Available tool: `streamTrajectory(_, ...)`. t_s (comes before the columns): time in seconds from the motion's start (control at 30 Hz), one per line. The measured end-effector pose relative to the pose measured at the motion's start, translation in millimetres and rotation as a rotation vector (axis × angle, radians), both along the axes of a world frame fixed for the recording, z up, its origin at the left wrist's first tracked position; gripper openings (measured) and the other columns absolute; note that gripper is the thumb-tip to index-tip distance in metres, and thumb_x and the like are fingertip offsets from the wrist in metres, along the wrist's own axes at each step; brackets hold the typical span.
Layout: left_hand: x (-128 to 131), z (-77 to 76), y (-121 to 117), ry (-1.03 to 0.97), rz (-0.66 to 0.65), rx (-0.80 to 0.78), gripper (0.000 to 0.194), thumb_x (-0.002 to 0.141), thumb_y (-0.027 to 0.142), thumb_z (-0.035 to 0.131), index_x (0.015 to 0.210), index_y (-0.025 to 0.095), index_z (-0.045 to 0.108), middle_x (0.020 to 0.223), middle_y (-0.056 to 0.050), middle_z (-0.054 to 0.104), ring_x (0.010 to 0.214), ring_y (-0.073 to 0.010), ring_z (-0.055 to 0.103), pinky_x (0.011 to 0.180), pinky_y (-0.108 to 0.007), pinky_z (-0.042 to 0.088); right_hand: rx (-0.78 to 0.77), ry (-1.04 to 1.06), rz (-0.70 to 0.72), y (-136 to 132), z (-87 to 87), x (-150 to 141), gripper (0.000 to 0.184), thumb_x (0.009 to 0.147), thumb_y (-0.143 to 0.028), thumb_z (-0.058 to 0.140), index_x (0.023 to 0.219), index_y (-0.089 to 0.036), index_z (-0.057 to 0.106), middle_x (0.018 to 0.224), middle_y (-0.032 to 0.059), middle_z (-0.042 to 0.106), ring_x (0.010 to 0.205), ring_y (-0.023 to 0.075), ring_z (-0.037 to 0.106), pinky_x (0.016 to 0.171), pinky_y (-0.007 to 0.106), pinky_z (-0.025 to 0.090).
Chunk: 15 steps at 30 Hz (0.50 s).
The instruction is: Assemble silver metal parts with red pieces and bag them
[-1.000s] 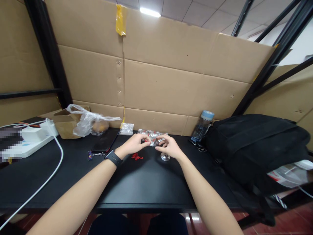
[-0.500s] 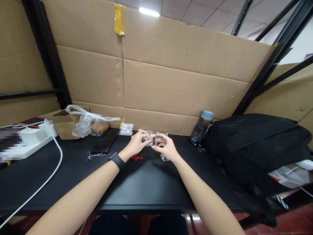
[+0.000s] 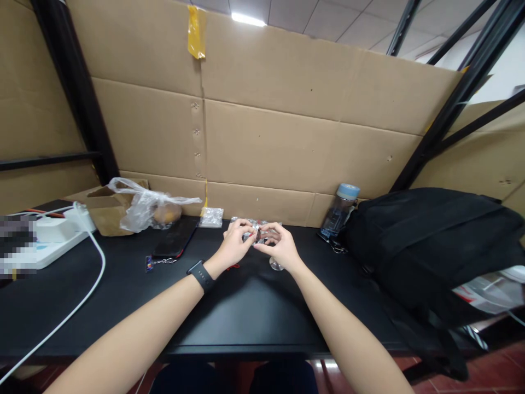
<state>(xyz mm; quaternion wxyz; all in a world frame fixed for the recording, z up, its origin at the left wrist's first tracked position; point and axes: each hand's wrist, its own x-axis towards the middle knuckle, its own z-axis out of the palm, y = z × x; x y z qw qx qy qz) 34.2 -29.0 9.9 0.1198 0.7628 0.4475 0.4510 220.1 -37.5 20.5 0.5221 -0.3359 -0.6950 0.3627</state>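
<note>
In the head view, two hands meet in front of the body. The right hand (image 3: 284, 249) is partly curled, thumb and fingertips around one small dark piece (image 3: 258, 236). The left hand (image 3: 234, 245) is curled too, its fingertips at the piece's other side; whether they grip it I cannot tell. The piece lies between both sets of fingertips. One clear round piece (image 3: 276, 265) sits just below the right hand, one red cord (image 3: 233, 266) below the left. Shiny packets (image 3: 262, 222), partly hidden, lie behind the hands; one clear packet (image 3: 211, 217) and one phone (image 3: 174, 239) lie left of the left hand. The phone's charm (image 3: 149, 264) has markings too small to read. One bottle (image 3: 337, 213) and one backpack (image 3: 430, 241) stand right of the right hand.
</note>
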Motion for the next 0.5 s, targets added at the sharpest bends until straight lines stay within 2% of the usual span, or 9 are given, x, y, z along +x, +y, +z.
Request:
streamTrajectory(0.1, 1.1, 8.3, -11.1, 0.074, 0.066, 0.080, 0.015, 0.094, 0.031, 0.059, 0.093, 0.025, 0.073, 0.121, -0.007, 0.060, 0.120, -0.0274, 0.049, 0.103, -0.045, 0.038, -0.039, 0.049, 0.013, -0.9, -1.7, -1.4, 0.055, 0.058, -0.038, 0.092, 0.100, -0.022, 0.061, 0.111, 0.0077, 0.070, 0.094, 0.0242, 0.074, 0.075, 0.032, 0.060)
streamTrajectory(0.2, -0.3, 15.0, -17.6, 0.141, 0.066, 0.180, 0.013, 0.094, 0.029, 0.060, 0.093, 0.025, 0.073, 0.122, -0.008, 0.059, 0.121, -0.0283, 0.047, 0.101, -0.045, 0.037, -0.137, 0.135, 0.048, -3.4, -2.3, -3.5, 0.048, 0.062, -0.038, 0.091, 0.096, -0.021, 0.062, 0.109, 0.0068, 0.072, 0.087, 0.0219, 0.075, 0.080, 0.035, 0.061)
streamTrajectory(0.3, -2.4, 17.2, -18.1, 0.195, 0.050, 0.248, 0.012, 0.095, 0.027, 0.061, 0.094, 0.025, 0.073, 0.124, -0.008, 0.059, 0.122, -0.0287, 0.045, 0.100, -0.045, 0.035, -0.178, 0.146, 0.049, -5.5, -1.3, -5.1, 0.039, 0.064, -0.039, 0.090, 0.086, -0.019, 0.066, 0.095, 0.0055, 0.075, 0.076, 0.0208, 0.074, 0.070, 0.032, 0.060)
streamTrajectory(0.37, -3.5, 17.2, -17.0, 0.209, 0.048, 0.256, 0.013, 0.095, 0.027, 0.060, 0.094, 0.025, 0.073, 0.124, -0.007, 0.060, 0.122, -0.0284, 0.045, 0.099, -0.045, 0.034, -0.171, 0.123, 0.040, -5.9, -0.1, -5.3, 0.035, 0.064, -0.040, 0.090, 0.080, -0.017, 0.069, 0.086, 0.0047, 0.075, 0.071, 0.0202, 0.072, 0.065, 0.031, 0.058)
streamTrajectory(0.5, -4.7, 17.3, -15.6, 0.168, 0.071, 0.222, 0.013, 0.096, 0.030, 0.061, 0.093, 0.026, 0.073, 0.121, -0.006, 0.059, 0.120, -0.0271, 0.047, 0.098, -0.044, 0.034, -0.169, 0.107, 0.071, -4.9, 2.1, -4.2, 0.031, 0.073, -0.044, 0.084, 0.082, -0.017, 0.072, 0.087, 0.0063, 0.076, 0.077, 0.0220, 0.074, 0.067, 0.030, 0.057)
